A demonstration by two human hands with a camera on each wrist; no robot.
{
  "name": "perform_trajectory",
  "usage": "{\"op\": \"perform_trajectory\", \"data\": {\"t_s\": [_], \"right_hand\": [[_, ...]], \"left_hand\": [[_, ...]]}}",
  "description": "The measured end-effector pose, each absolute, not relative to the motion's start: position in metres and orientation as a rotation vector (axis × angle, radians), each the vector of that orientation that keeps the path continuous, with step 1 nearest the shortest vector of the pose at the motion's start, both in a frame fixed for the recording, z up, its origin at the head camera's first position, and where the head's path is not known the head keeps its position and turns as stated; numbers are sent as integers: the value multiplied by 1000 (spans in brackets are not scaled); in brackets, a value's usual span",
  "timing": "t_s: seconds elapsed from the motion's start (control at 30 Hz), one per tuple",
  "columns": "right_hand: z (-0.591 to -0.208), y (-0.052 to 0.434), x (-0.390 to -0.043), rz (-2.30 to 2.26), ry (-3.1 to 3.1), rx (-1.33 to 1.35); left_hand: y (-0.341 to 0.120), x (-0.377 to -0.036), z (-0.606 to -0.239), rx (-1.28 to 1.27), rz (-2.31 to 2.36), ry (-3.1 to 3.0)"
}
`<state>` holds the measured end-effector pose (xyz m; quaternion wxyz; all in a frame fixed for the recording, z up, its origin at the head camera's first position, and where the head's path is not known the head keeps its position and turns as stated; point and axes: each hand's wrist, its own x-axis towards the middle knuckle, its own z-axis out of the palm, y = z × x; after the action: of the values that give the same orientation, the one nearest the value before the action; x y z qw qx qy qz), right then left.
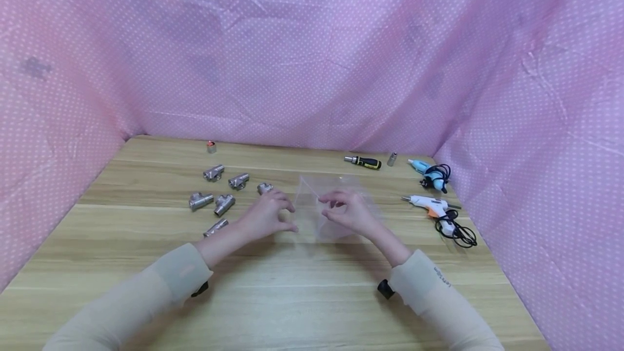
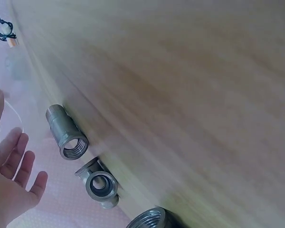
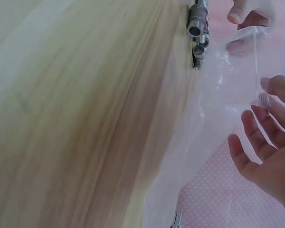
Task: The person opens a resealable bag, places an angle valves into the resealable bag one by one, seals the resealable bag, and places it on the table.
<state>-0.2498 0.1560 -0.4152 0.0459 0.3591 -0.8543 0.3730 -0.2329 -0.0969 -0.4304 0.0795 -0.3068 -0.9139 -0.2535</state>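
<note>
A clear plastic bag [image 1: 336, 182] stands between the two hands over the middle of the table. My right hand [image 1: 352, 213] pinches its edge between thumb and forefinger, the other fingers loosely bent in the right wrist view. At the bag's left side is my left hand [image 1: 265, 214], thumb and fingers apart in a loose curve. The right wrist view has its fingertips right at the bag's [image 3: 204, 118] upper corner, one finger seen through the film. Close behind the left hand lies a metal tee pipe fitting [image 1: 265, 188]; more tee fittings [image 2: 67, 133] show in the left wrist view.
Several metal tee fittings [image 1: 224, 205] lie on the table's left half. A small metal cylinder with a red top [image 1: 211, 148] stands behind them. At the back right are a black-and-yellow screwdriver [image 1: 365, 162], a small metal piece [image 1: 392, 159], a blue glue gun [image 1: 435, 176] and a white glue gun [image 1: 431, 205].
</note>
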Motion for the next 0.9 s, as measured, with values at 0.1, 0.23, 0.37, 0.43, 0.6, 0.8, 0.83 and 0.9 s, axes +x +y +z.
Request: {"op": "perform_trajectory", "data": {"t_s": [0.1,0.23,0.37,0.43,0.6,0.8,0.83,0.9], "right_hand": [[-415,154,-250,1132,-2611,1177],[-412,153,-250,973,-2652,1264],[-403,152,-249,796,-2726,1299],[-397,152,-248,746,-2756,1316],[-384,156,-249,589,-2764,1378],[-374,167,-250,288,-2679,1449],[-374,169,-251,265,-2633,1464],[-376,172,-253,303,-2530,1501]], "left_hand": [[-97,-233,-432,-959,-774,-2723],[-97,-233,-431,-1017,-784,-2713],[-98,-232,-429,-1084,-796,-2719],[-99,-232,-428,-1125,-810,-2708],[-101,-231,-426,-1216,-812,-2652],[-103,-232,-424,-1260,-844,-2643],[-104,-232,-424,-1262,-847,-2646],[-105,-232,-425,-1265,-858,-2649]]}}
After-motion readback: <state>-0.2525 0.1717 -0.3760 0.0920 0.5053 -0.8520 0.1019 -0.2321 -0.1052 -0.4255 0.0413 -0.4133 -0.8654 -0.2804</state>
